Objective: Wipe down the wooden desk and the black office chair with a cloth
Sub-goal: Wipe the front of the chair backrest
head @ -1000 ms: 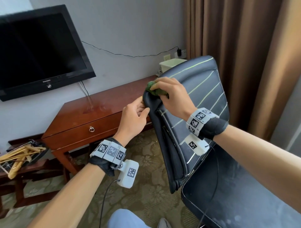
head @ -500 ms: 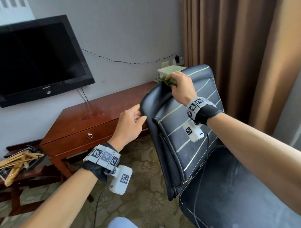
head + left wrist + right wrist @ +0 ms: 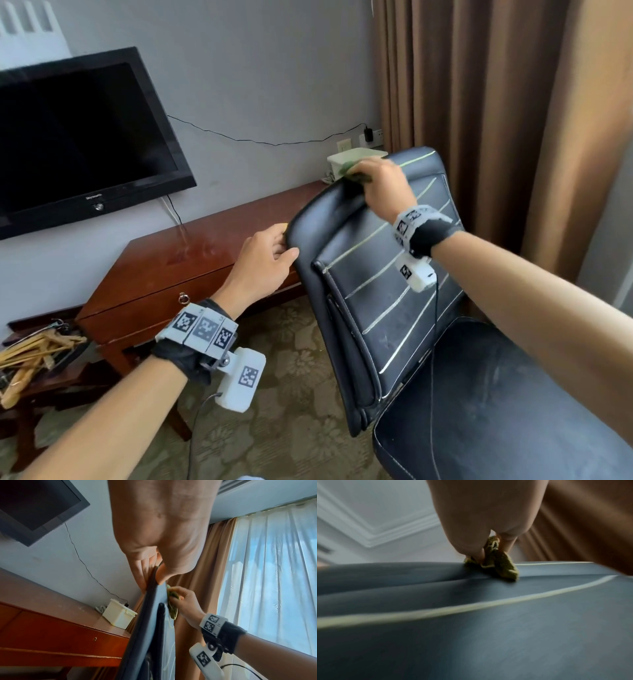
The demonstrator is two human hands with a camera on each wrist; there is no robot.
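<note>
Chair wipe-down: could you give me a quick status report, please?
Left hand grips the chair backrest edge. Right hand presses the green cloth on the backrest's top edge. Nothing in the way.

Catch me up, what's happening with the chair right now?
A person is wiping the black office chair's backrest. The right hand holds a bunched green cloth pressed on the backrest's top edge, while the left hand grips the side edge to steady it. The wooden desk stands behind the chair with a cream plastic box on its far end; neither hand is on the desk.
</note>
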